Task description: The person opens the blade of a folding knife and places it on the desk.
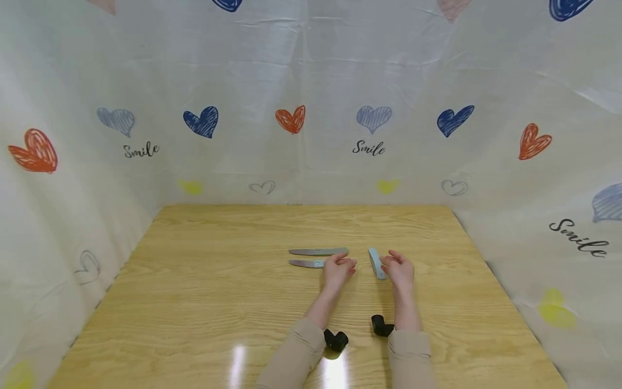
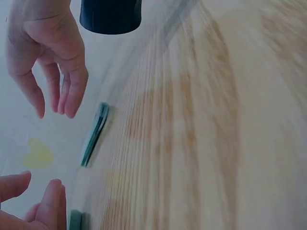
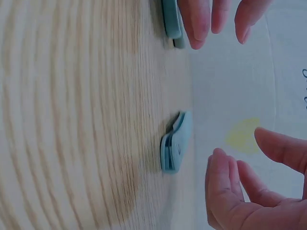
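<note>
Two knives with their blades out lie side by side on the wooden table, the longer knife (image 1: pixel 332 252) behind the shorter one (image 1: pixel 305 263). My left hand (image 1: pixel 337 271) is over the handle end of the shorter knife, hiding part of it, with fingers loosely bent and apart. To the right lies a pale blue folding knife (image 1: pixel 375 262), closed, its slotted handle (image 3: pixel 175 146) plain in the right wrist view. Beside it hovers my right hand (image 1: pixel 399 270), thumb and fingers spread with nothing between them.
The wooden table (image 1: pixel 204 302) carries the knives near its middle. White cloth (image 1: pixel 311 70) with printed hearts and "Smile" lettering hangs behind and along both sides. A black wrist camera (image 1: pixel 335 340) is on the left arm and another (image 1: pixel 381 326) on the right.
</note>
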The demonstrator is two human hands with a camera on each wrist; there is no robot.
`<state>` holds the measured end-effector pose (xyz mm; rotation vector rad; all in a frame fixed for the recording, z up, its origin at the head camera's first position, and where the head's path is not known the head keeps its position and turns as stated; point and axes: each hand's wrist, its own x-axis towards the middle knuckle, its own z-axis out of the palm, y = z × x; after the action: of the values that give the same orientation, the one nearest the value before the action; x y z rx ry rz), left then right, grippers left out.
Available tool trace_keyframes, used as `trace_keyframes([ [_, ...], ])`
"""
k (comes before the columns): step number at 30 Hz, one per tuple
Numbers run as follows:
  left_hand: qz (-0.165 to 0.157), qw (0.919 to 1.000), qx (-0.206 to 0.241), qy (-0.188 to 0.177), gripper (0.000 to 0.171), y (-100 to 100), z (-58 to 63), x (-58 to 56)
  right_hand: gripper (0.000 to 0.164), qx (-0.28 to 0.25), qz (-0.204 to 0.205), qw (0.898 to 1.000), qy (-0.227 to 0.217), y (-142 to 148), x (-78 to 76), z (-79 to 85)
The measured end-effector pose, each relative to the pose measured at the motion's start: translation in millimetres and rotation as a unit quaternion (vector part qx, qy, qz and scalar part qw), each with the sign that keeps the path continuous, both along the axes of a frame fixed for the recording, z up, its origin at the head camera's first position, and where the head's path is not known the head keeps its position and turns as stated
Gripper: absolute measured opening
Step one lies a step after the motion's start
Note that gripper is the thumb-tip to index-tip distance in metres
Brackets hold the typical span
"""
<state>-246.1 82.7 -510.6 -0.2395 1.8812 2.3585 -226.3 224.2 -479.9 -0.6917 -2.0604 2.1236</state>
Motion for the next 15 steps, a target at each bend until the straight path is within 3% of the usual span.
trace_keyframes([
  [5,-0.026,0.9992,-0.029,-0.012,0.038,25,-3.4,-8.7,0.053,0.014,0.038,0.998,-0.038,19,-7.4,-3.7],
  [9,-0.021,0.9986,-0.043,-0.02,0.035,42,-5.6,-12.1,0.052,0.011,0.052,0.997,-0.057,25,-8.9,-8.8],
  [15,-0.01,0.9974,-0.071,-0.004,0.032,55,-6.7,-13.8,0.051,-0.023,0.051,0.997,-0.051,26,-8.1,-12.3],
])
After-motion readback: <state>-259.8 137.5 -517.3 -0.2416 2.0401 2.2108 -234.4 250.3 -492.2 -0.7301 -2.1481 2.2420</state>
